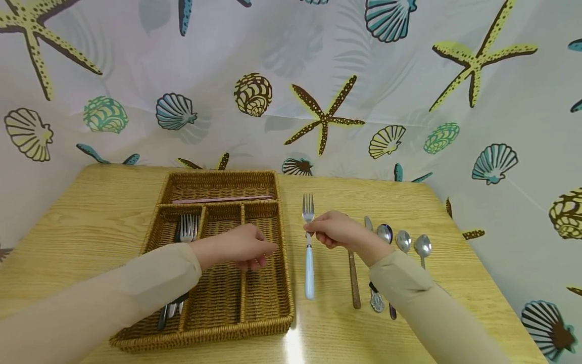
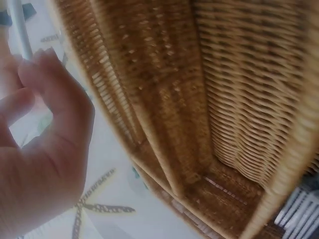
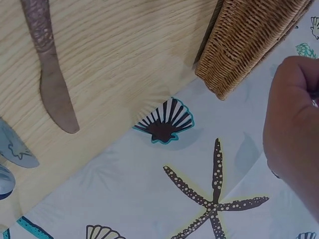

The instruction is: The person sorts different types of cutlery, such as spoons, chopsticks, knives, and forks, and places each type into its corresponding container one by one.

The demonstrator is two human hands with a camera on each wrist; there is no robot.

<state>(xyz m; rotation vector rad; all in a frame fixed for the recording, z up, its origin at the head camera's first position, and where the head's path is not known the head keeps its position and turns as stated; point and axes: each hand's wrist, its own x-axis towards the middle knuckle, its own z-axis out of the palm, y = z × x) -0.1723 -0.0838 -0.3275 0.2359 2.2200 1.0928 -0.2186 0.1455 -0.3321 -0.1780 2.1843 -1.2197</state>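
A fork (image 1: 309,273) with a pale blue handle is pinched at its neck by my right hand (image 1: 338,230), its tines pointing away from me. That hand is right of the wicker cutlery tray (image 1: 291,303). Over the tray's right compartments hovers my left hand (image 1: 247,247), fingers loosely bent and holding nothing. The left wrist view shows the left hand (image 2: 55,124) with a pale handle behind its fingertips. At the edge of the right wrist view is the right hand (image 3: 294,119); the fork is hidden there.
Several forks (image 1: 188,227) lie in the tray's left compartment, and pink chopsticks (image 1: 223,199) in the back one. Right of my right hand lie a brown-handled knife (image 1: 354,283), a silver knife (image 1: 368,222) and spoons (image 1: 423,246). A shell-patterned cloth (image 1: 218,60) hangs behind the table.
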